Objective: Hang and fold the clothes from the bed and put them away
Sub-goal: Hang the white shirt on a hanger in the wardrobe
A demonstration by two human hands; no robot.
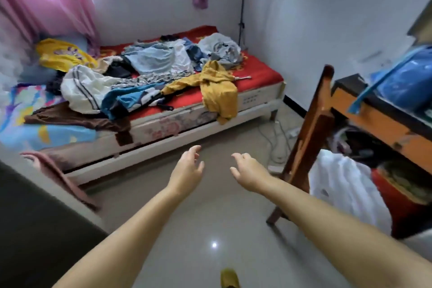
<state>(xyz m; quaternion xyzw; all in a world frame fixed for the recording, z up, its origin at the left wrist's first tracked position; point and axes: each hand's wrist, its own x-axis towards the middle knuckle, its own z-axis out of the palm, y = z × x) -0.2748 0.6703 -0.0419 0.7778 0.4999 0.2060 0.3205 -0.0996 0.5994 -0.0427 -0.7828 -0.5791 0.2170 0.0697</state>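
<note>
Both hands were empty, the left hand [187, 167] and right hand [247, 170] with fingers loosely spread, reaching toward clothes [149, 77] heaped across the bed [257, 77]. Taking one garment at a time, perhaps the nearest mustard top [217, 86], would likely avoid tangles.

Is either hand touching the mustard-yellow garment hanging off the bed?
Apart. The head view shows bare floor between both hands, left hand and right hand, and the mustard-yellow garment.
</note>
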